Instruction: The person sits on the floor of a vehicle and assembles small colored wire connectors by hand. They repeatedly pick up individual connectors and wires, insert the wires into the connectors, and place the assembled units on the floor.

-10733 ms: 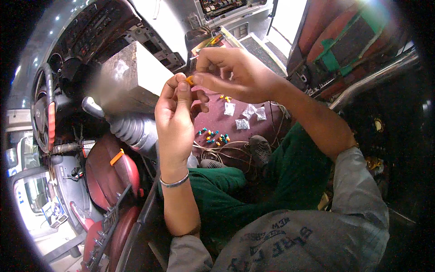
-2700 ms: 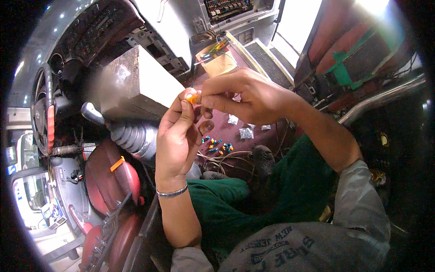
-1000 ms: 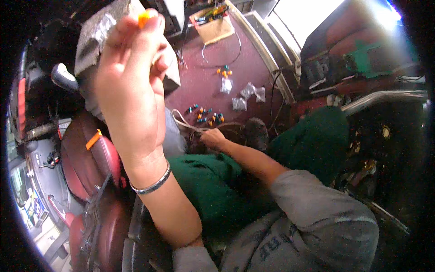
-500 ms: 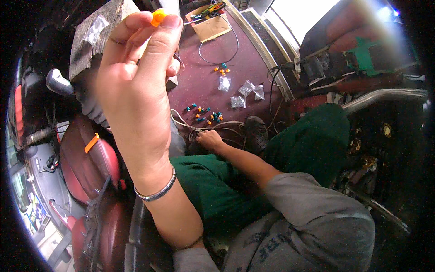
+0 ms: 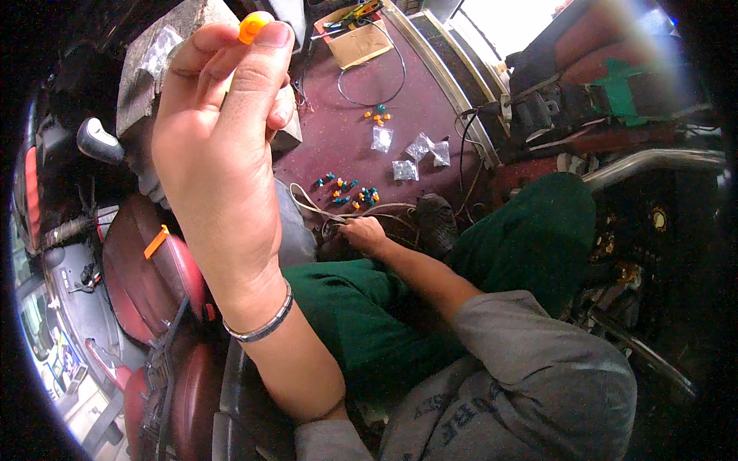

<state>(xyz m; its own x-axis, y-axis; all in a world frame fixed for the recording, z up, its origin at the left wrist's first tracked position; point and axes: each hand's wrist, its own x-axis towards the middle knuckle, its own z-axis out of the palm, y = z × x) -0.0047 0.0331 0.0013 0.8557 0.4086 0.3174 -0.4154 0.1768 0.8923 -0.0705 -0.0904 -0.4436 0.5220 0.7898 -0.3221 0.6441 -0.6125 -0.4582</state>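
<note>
Raised high at the upper left, my left hand (image 5: 219, 146) pinches a small orange bulb-like piece (image 5: 254, 28) between thumb and fingertip. The piece has a rounded translucent end; its lower part hides behind my thumb. Lower down, in front of my knees, my right hand (image 5: 364, 233) is closed at a pale looped cord (image 5: 311, 206), which runs to its fingers; the fingertips are partly hidden. Just beyond this hand, a scattered group of small teal and orange pieces (image 5: 355, 194) lies on the dark red floor (image 5: 338, 146).
Farther off are several small clear plastic bags (image 5: 419, 146) and another little cluster of pieces (image 5: 377, 117). A cardboard box (image 5: 361, 48) with tools and a thin looped cable (image 5: 403, 81) lies behind them. A weathered wooden block (image 5: 142, 100) and gear knob (image 5: 100, 138) are at left.
My left hand has shifted slightly left and up with the orange piece in its pinch. My right hand has moved a little to the right beside the cord.
</note>
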